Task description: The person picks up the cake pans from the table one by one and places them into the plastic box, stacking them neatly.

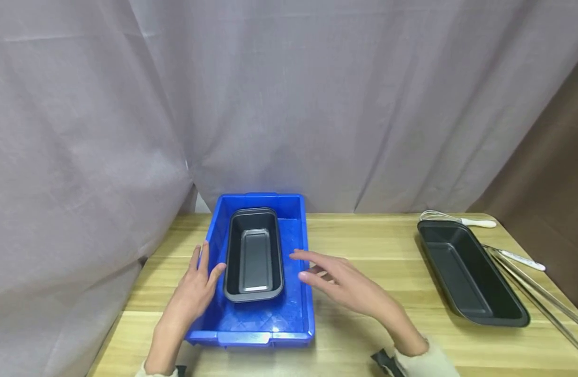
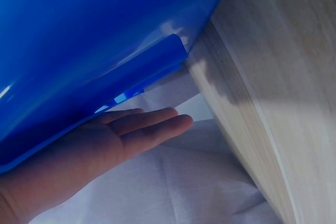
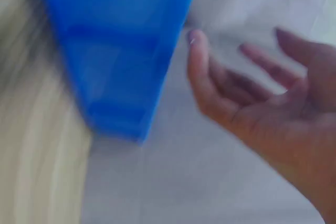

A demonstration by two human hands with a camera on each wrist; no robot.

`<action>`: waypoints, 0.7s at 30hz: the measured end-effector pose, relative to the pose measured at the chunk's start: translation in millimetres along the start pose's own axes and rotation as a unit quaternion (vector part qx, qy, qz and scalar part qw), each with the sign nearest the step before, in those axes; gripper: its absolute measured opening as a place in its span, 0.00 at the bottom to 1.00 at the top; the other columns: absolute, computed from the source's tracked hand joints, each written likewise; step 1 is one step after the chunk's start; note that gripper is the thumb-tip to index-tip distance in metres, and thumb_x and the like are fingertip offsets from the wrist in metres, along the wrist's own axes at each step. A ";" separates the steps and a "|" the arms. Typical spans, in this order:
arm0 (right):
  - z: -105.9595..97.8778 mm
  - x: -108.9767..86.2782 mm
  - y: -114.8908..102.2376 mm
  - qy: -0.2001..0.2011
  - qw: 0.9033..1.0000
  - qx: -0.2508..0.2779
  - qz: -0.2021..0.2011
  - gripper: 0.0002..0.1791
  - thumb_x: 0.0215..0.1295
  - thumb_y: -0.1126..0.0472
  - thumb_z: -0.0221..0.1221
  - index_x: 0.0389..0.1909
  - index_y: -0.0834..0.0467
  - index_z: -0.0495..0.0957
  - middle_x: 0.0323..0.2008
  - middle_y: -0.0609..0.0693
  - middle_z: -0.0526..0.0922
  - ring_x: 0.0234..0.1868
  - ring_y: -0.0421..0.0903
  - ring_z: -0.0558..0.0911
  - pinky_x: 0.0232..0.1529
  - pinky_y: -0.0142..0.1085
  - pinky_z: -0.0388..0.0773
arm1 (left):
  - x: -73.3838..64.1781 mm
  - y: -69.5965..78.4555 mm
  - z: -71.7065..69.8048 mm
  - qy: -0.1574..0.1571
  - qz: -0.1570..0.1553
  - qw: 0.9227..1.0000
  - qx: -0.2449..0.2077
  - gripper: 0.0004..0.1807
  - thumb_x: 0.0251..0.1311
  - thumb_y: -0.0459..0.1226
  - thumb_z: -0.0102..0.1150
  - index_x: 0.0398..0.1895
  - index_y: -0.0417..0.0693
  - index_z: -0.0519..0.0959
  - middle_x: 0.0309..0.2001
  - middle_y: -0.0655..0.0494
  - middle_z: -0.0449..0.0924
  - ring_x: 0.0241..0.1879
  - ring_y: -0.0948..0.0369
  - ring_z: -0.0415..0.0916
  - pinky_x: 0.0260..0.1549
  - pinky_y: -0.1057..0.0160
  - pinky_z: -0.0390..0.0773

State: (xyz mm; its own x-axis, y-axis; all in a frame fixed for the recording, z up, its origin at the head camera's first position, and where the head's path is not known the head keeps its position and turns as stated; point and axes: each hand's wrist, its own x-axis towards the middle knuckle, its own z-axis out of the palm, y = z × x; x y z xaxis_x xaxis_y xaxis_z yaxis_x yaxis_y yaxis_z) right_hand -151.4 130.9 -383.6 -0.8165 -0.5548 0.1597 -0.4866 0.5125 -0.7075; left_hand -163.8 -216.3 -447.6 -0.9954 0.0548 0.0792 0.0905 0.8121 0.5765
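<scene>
A blue plastic bin sits on the wooden table, and a dark loaf pan lies inside it, toward the bin's left side. My left hand is at the bin's left rim, thumb reaching over toward the pan and fingers extended. In the left wrist view, that hand lies along the outside of the bin's wall with its fingers straight. Over the right rim hovers my right hand, holding nothing. The right wrist view shows its fingers loosely bent and apart, beside the bin's outer wall.
On the table's right, a second dark loaf pan stands. Behind it lies a whisk with a white handle. Farther right are another white-handled utensil and long metal tongs. A grey curtain hangs behind the table.
</scene>
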 end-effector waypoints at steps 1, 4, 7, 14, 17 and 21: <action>-7.7 -9.0 7.9 0.005 1.000 0.007 0.004 0.26 0.88 0.51 0.55 0.80 0.53 0.73 0.74 0.55 0.80 0.62 0.49 0.88 0.63 0.48 0.86 | 2.7 -7.5 5.6 0.016 0.006 1.000 0.010 0.44 0.88 0.57 0.40 0.91 0.40 0.43 0.85 0.22 0.46 0.69 0.19 0.70 0.69 0.25 0.70; -27.4 -37.7 33.1 0.044 0.999 -0.009 0.018 0.25 0.88 0.53 0.54 0.81 0.49 0.73 0.81 0.54 0.72 0.72 0.56 0.82 0.65 0.57 0.84 | 5.1 -15.5 12.3 0.031 0.014 0.999 0.014 0.46 0.87 0.63 0.36 0.92 0.45 0.42 0.84 0.22 0.51 0.61 0.17 0.75 0.64 0.22 0.72; -46.4 -66.3 55.9 0.097 0.993 -0.061 0.034 0.26 0.86 0.56 0.57 0.81 0.47 0.73 0.83 0.57 0.68 0.72 0.62 0.81 0.60 0.64 0.83 | 7.5 -21.5 18.0 0.050 0.022 0.998 0.028 0.47 0.85 0.66 0.32 0.92 0.48 0.42 0.82 0.22 0.56 0.56 0.17 0.78 0.59 0.21 0.74; -87.0 -125.5 116.9 0.206 0.959 -0.185 0.054 0.28 0.83 0.62 0.61 0.80 0.55 0.72 0.84 0.69 0.62 0.75 0.70 0.74 0.73 0.45 0.76 | 4.0 -11.4 9.7 0.024 0.011 1.000 0.015 0.46 0.87 0.60 0.40 0.91 0.41 0.43 0.82 0.21 0.54 0.60 0.18 0.77 0.64 0.23 0.73; -98.7 -148.3 136.2 0.234 0.948 -0.200 0.077 0.27 0.84 0.62 0.59 0.80 0.57 0.72 0.84 0.73 0.59 0.75 0.84 0.66 0.67 0.75 0.66 | 10.5 -24.3 19.9 0.042 0.018 0.998 0.033 0.47 0.86 0.63 0.38 0.92 0.45 0.43 0.81 0.23 0.58 0.57 0.20 0.80 0.60 0.21 0.74; -107.7 -172.2 158.5 0.266 0.933 -0.221 0.096 0.25 0.86 0.62 0.56 0.77 0.63 0.72 0.83 0.78 0.55 0.73 0.91 0.60 0.59 0.85 0.58 | 18.2 -43.3 32.3 0.054 0.023 0.997 0.045 0.48 0.84 0.67 0.35 0.92 0.49 0.42 0.81 0.24 0.59 0.54 0.20 0.81 0.56 0.20 0.75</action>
State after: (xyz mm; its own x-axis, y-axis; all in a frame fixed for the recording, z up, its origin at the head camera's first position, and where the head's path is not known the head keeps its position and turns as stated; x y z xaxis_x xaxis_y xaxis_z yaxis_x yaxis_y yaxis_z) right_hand -121.4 378.3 -449.1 -0.8833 -0.0808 0.4618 -0.2997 0.8548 -0.4237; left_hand -186.9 -231.7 -497.3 -0.9805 0.0334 0.1935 0.1271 0.8593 0.4954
